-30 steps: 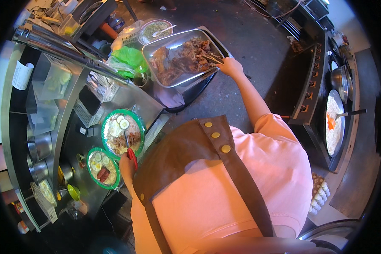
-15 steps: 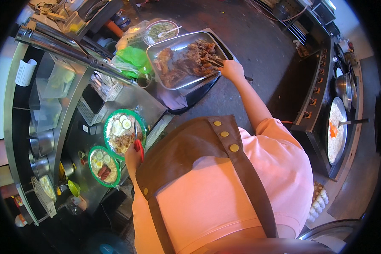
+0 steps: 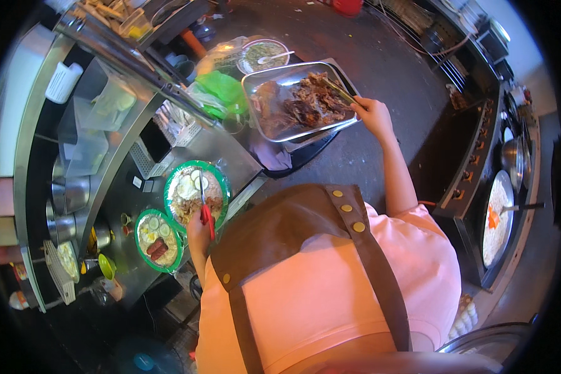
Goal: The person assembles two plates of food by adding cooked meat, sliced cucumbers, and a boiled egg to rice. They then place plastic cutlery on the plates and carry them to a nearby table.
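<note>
My left hand (image 3: 197,234) is closed round red-handled scissors (image 3: 206,215), whose blades lie over a green-rimmed plate (image 3: 225,187) of rice, chopped meat, a fried egg and cucumber slices. Beside it sits a smaller green-rimmed plate (image 3: 180,247) with rice, cucumber, egg and reddish sausages. Out in front, my right hand (image 3: 373,116) grips metal tongs (image 3: 343,93). Their tips reach down to browned, shredded meat (image 3: 302,111) in a rectangular metal tray (image 3: 250,103). Whether the tongs pinch any meat, I cannot tell.
Behind the tray are a bowl of chopped greens (image 3: 252,55) with a white spoon and a green plastic bag (image 3: 221,92). A cutlery basket (image 3: 179,128) stands on the left counter. To the right, a stove (image 3: 461,181) carries a large pan of rice (image 3: 497,230).
The whole view has shifted, so the counter and tray sit further right. My right hand has turned the tongs to a steeper angle over the meat. The scissors stay in my left hand.
</note>
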{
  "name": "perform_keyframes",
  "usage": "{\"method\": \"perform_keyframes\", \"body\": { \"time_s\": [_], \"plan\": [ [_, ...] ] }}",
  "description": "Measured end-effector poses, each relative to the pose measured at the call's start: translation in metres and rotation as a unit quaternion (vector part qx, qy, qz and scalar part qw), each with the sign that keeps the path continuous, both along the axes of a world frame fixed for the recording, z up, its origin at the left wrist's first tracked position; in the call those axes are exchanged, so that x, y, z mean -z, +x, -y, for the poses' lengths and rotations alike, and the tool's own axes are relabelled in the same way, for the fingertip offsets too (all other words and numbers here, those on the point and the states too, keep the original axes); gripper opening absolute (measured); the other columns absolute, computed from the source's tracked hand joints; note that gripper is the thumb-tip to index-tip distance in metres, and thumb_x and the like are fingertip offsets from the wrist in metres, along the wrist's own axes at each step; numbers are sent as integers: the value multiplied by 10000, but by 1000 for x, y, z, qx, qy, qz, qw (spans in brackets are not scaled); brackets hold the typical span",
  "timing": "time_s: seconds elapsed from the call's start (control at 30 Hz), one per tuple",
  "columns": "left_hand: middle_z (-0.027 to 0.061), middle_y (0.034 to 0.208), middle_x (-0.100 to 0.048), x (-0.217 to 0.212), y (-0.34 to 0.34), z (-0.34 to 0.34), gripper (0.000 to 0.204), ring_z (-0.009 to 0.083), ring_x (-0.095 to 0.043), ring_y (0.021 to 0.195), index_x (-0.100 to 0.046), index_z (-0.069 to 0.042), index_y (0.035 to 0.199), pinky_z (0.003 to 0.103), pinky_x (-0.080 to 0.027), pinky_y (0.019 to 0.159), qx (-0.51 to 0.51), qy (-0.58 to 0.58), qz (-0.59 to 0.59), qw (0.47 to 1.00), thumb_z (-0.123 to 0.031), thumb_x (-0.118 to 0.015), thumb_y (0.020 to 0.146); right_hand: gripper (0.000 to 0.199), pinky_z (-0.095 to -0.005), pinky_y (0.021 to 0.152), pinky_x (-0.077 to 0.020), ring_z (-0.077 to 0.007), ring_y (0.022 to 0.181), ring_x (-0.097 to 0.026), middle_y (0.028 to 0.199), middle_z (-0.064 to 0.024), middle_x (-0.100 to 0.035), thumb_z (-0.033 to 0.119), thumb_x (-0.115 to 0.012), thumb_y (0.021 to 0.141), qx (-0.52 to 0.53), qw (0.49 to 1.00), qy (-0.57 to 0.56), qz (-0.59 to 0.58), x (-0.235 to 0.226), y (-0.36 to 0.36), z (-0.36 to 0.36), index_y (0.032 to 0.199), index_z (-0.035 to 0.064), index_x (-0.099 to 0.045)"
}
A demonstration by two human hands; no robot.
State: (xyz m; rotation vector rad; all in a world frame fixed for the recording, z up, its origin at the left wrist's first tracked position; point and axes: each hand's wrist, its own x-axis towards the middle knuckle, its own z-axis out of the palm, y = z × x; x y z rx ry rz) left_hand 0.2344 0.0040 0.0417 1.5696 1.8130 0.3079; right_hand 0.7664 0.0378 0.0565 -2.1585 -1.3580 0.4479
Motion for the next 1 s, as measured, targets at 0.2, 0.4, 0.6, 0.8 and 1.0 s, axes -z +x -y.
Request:
{"method": "perform_keyframes", "body": {
  "time_s": [0.2,0.4,0.6,0.8,1.0],
  "plan": [
    [148,1155,-556,-22,10,14,630,223,-553,1017,-407,-32,1303,331,-438,879,80,72,197,974,-130,-666,738,365,-178,389,-285,-31,425,-385,632,-10,-576,184,-601,883,-183,851,0,-492,-51,-113,5,1184,-18,-563],
    [198,1254,-494,-9,-9,34,754,305,-502,1149,-328,-21,1358,352,-393,963,94,121,221,963,-105,-659,686,313,-173,389,-285,-20,420,-378,621,12,-563,208,-599,888,-301,818,-109,-478,-31,-239,10,1164,58,-606],
    [159,1091,-603,-12,-34,61,575,226,-593,917,-450,-9,1268,309,-468,791,-11,40,192,981,-45,-605,715,339,-190,399,-300,-16,446,-376,600,26,-535,228,-605,885,-317,833,-166,-423,-15,-296,27,1188,76,-594],
    [95,905,-630,12,-46,90,417,158,-598,763,-532,12,1152,286,-484,695,-111,12,319,941,-55,-579,744,334,-187,406,-293,-24,447,-375,607,28,-527,257,-588,894,-346,794,-222,-448,3,-322,30,1186,94,-601],
    [100,1030,-626,33,-60,93,460,158,-601,780,-516,9,1178,258,-482,686,-184,7,422,888,-86,-562,731,337,-188,411,-297,-32,440,-370,615,26,-522,263,-578,900,-384,768,-272,-435,19,-340,43,1185,84,-596]
  ]
}}
